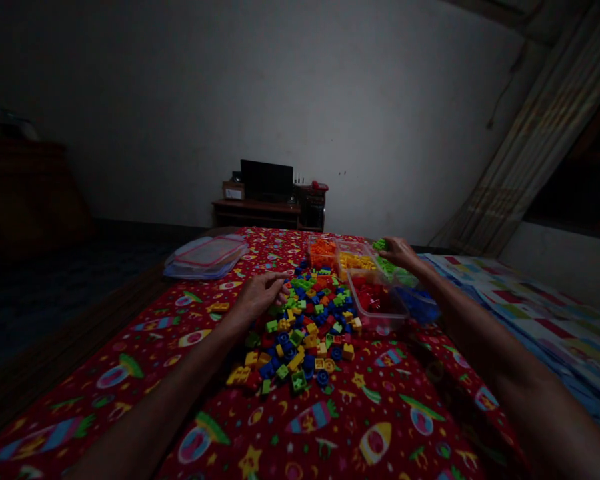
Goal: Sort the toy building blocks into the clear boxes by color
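Observation:
A heap of small plastic building blocks [305, 330] in green, blue, yellow, red and orange lies on a red sheet [330, 427] printed with rockets and stars. My left hand [263, 293] rests at the heap's left edge, fingers curled among the blocks; what they hold is hidden. My right hand [400, 253] reaches over a clear tub of green blocks [397, 270], fingers pinched on a green block [380, 245]. Beside it stand clear tubs of red blocks [377, 300], yellow blocks [355, 260] and orange blocks [323, 252], and a blue tub [420, 303].
A stack of clear lids [205, 257] lies at the sheet's left edge. A patterned light mat [530, 300] lies to the right. A low wooden table with a dark screen [267, 180] stands against the far wall. The room is dim.

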Action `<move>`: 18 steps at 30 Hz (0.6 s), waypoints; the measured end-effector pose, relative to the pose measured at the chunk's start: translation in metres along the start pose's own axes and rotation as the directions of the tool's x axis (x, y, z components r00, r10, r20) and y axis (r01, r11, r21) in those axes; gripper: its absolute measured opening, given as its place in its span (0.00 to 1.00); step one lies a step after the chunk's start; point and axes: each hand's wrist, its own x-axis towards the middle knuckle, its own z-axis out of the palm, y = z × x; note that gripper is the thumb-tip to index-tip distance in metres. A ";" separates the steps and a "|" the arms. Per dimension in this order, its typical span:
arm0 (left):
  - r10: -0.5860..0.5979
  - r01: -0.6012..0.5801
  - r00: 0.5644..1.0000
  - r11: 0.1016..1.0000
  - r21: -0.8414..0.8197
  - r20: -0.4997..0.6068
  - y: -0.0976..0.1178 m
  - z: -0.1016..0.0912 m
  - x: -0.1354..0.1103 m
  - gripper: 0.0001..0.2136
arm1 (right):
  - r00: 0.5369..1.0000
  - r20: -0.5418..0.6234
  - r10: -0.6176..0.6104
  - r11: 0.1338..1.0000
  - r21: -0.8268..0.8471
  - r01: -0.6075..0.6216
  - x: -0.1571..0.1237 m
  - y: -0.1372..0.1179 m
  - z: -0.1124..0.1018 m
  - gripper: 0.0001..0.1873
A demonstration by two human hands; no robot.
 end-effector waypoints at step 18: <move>0.190 -0.093 0.973 0.839 0.536 -0.129 -0.022 -0.030 0.013 0.18 | 0.893 0.102 -0.439 0.887 0.208 0.412 -0.010 -0.122 0.035 0.12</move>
